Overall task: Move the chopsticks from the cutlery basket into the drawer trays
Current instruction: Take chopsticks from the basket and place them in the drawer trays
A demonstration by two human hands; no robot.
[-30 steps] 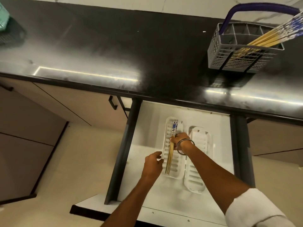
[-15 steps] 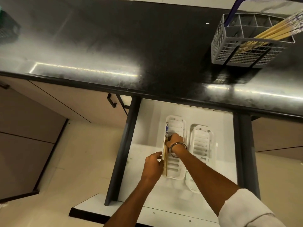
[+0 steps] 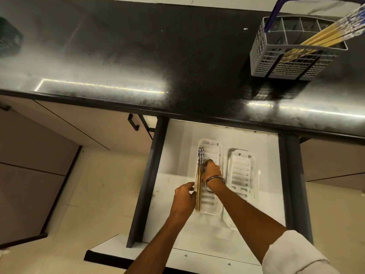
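A pair of chopsticks (image 3: 199, 175) with blue-patterned tops lies along the left wall of the left white tray (image 3: 212, 151) in the open drawer (image 3: 177, 224). My right hand (image 3: 213, 172), with a metal bangle at the wrist, has curled fingertips on the chopsticks near their middle. The loosely curled fingers of my left hand (image 3: 184, 198) touch the tray's left wall by the chopsticks' lower end. A second white tray (image 3: 241, 175) lies to the right and holds nothing. Several more chopsticks (image 3: 325, 34) lean in the grey cutlery basket (image 3: 292, 62) on the counter, far right.
The black countertop (image 3: 138, 56) runs across above the drawer. The basket has a purple handle (image 3: 276, 10). A dark mesh object (image 3: 7, 40) sits at the counter's far left. Closed beige cabinet fronts (image 3: 79, 123) flank the drawer, with a dark handle (image 3: 133, 122).
My right hand has shifted the chopsticks from the tray's middle to its left wall and lowered them. My left hand has come in against the tray's left side.
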